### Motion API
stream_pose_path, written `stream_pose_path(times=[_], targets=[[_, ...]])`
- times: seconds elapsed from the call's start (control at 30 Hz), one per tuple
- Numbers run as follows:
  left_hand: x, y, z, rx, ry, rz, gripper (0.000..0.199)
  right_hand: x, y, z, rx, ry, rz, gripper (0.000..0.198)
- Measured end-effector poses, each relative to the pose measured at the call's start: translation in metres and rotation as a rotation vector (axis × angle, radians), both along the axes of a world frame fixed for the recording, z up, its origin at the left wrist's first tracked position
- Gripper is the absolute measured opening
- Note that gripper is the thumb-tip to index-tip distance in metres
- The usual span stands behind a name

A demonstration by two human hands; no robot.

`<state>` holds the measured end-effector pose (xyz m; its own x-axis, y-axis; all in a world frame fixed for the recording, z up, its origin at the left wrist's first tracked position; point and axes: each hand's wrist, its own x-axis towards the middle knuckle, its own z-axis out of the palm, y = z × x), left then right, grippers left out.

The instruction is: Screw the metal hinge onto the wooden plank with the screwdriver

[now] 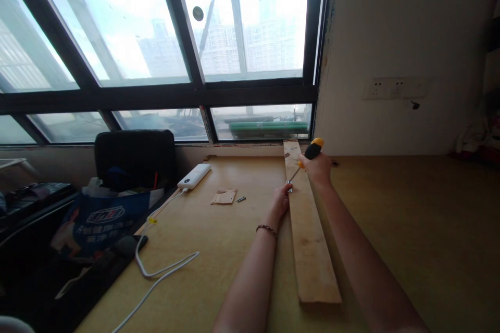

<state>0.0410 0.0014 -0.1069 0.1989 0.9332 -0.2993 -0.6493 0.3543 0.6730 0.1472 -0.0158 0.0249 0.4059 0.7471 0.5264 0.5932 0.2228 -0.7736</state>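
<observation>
A long wooden board (312, 250) lies lengthwise on the table, its far end close to the window sill. My right hand (319, 169) is closed around the yellow-and-black handle of a screwdriver (312, 150). The shaft slants down to the left, and its tip meets a small shiny metal fitting (289, 185) at the board's left edge. At that same edge my left hand (281, 202) pinches the fitting against the wood; its exact shape is too small to make out. A screw beneath the tip, if any, cannot be seen.
On the wooden table (234, 250), left of the board, are a small tan flat piece (224, 196), a little metal screw-like item (241, 199) and a white power bank (194, 176) with a white cable (167, 269). A black chair (135, 153) and blue bag (105, 223) stand beyond the left edge.
</observation>
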Motion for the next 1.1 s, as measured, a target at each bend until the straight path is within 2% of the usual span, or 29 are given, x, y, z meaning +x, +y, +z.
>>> stream_pose_path(times=[0.2,0.27,0.4,0.57,0.63,0.73,0.8,0.87,1.03,1.1], targets=[[0.001,0.0,0.001,-0.001,-0.011,-0.009,0.013,0.008,0.002,0.004,-0.097,0.488,0.493,0.026],[0.0,0.0,0.001,-0.002,-0.019,-0.018,0.014,0.009,0.001,0.006,-0.123,0.583,0.57,0.028],[-0.001,0.0,-0.001,-0.005,0.002,-0.01,0.011,0.01,0.002,0.005,-0.097,0.588,0.514,0.032],[-0.002,0.001,-0.003,0.006,0.029,0.008,0.01,0.012,0.008,0.001,-0.1,0.486,0.426,0.033],[-0.002,0.001,-0.003,0.001,0.035,0.004,0.01,0.013,0.008,0.002,-0.098,0.385,0.358,0.033],[-0.002,0.002,-0.003,0.001,0.038,0.002,0.009,0.013,0.006,0.003,-0.015,0.147,0.182,0.032],[-0.002,0.002,-0.003,0.007,0.036,0.003,0.009,0.011,0.005,0.003,0.023,0.057,0.126,0.029],[-0.002,0.002,-0.004,0.013,0.038,0.009,0.01,0.009,0.003,0.003,-0.001,0.093,0.188,0.025],[-0.002,0.001,-0.004,0.03,0.054,0.036,0.009,0.008,0.0,0.006,-0.081,0.458,0.526,0.033],[-0.001,0.002,-0.004,0.029,0.06,0.047,0.009,0.01,0.0,0.007,-0.099,0.534,0.608,0.035]])
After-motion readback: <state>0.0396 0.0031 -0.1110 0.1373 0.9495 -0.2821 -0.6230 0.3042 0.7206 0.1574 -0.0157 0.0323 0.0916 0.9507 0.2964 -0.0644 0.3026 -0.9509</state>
